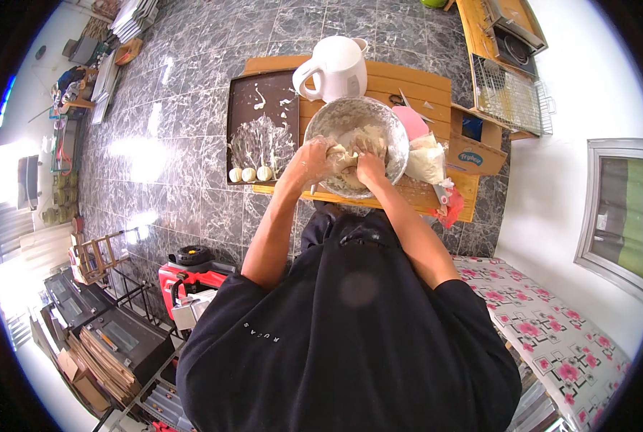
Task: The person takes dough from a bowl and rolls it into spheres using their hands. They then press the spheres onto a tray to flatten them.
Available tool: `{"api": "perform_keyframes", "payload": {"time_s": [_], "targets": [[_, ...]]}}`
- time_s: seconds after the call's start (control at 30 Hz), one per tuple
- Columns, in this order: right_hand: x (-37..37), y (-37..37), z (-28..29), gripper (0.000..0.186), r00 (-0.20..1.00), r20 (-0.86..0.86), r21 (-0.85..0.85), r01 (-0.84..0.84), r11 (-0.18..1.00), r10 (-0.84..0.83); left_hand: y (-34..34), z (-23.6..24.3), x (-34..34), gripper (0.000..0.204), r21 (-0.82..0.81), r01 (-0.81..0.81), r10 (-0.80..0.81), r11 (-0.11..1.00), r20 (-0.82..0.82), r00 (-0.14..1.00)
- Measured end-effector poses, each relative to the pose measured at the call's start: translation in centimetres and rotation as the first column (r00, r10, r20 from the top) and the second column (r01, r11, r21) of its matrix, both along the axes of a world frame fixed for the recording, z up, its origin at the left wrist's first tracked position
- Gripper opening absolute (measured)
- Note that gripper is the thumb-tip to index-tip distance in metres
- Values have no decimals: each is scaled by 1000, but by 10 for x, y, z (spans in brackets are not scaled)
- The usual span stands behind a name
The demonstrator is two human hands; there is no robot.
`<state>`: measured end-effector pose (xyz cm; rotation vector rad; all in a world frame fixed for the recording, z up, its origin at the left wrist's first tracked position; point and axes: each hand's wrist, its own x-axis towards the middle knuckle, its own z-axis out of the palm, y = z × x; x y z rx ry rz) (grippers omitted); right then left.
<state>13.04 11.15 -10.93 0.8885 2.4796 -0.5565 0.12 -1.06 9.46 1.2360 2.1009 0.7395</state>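
A round metal bowl (pixel 399 129), its wall coated with flour, stands on the wooden table in front of me. Pale sticky dough (pixel 370 138) lies inside it. My left hand (pixel 313 161) is at the bowl's left side, floury, its fingers closed on a stretch of dough. Deeper in the bowl, my right hand (pixel 370 168) grips the dough, its fingertips partly hidden in it. Left of the bowl, a dark baking tray (pixel 258 90) smeared with white streaks holds three dough balls (pixel 264 173) in a row along its near edge.
A white plastic jug (pixel 341 68) stands behind the bowl. To the right are a pink item (pixel 411 122), a clear bag of pale powder (pixel 427 162), red plastic (pixel 451 207) and an open cardboard box (pixel 475 153). The wooden table (pixel 400 78) sits on dark tiles.
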Motion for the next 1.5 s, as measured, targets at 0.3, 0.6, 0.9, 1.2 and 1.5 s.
{"api": "perform_keyframes", "payload": {"time_s": [0.3, 0.6, 0.9, 1.2, 1.5], "targets": [[1, 2, 46, 68, 937, -275, -259, 145, 955, -216, 3, -9, -15, 54, 63, -102, 105, 993, -46, 993], [14, 2, 30, 37, 802, -589, -130, 23, 991, -96, 17, -140, 19, 51, -72, 17, -39, 997, -311, 950], [9, -3, 23, 25, 754, -628, -56, 203, 978, -192, 23, -108, 25, 21, 70, 58, -33, 996, -324, 946], [0, -2, 50, 30, 890, -363, -172, 228, 958, -277, 13, -30, 24, 21, 226, -200, 166, 953, 161, 973], [10, 15, 97, 70, 794, -515, -533, 0, 846, -324, 17, -58, 13, 34, 183, -188, 122, 965, 322, 939]]}}
